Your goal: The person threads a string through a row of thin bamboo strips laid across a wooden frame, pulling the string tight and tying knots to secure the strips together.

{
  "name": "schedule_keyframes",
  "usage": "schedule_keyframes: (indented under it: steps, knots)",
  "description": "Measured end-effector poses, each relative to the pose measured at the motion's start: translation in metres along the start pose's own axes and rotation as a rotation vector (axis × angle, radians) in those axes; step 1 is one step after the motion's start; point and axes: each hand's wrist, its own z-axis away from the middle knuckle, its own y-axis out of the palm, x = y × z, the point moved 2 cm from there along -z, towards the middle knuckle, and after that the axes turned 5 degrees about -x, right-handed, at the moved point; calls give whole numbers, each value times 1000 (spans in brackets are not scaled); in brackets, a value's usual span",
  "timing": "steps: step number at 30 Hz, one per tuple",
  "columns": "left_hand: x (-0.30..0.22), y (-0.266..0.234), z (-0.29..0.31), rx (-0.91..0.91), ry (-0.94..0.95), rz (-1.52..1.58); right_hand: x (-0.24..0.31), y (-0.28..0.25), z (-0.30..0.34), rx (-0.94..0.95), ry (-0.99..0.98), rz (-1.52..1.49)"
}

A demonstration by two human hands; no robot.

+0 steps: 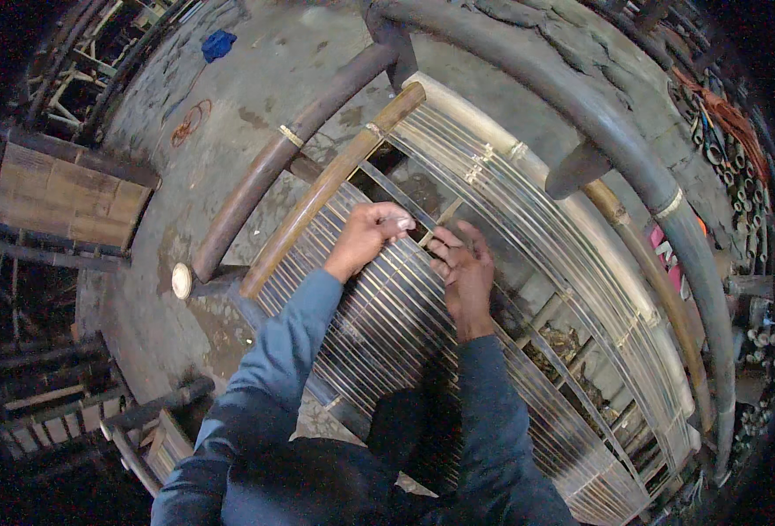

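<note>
My left hand (370,239) is closed, thumb and forefinger pinched together over the slats of a bamboo bench seat (379,294). Whatever lies in that pinch is too small to make out. Just to its right, my right hand (468,273) has its fingers curled in, thumb hidden from view; any thin piece between them cannot be made out. Both hands are above a long flat bamboo strip (386,186) that runs along the slats' edge. Beyond it is a gap, then a row of thin bamboo slats (493,188) tied with pale lashings.
Thick dark bamboo poles (554,92) frame the bench at the back and right. A brown bamboo rail (335,188) closes its left end. On the concrete floor lie a blue cloth (218,46) and an orange cord (192,123). Another bamboo piece (70,197) stands at left; cut bamboo (743,197) is stacked at right.
</note>
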Motion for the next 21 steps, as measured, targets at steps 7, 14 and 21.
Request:
schedule_keyframes:
  steps: [7,14,21]
  knots:
    - [-52,-17,60,90,15,180,-26,4,-21,246,-221,499]
    - [-58,-30,68,-5,40,204,-15,2,38,201,-769,1327]
    - [-10,24,75,-24,434,-385,34,-20,139,265,-289,599]
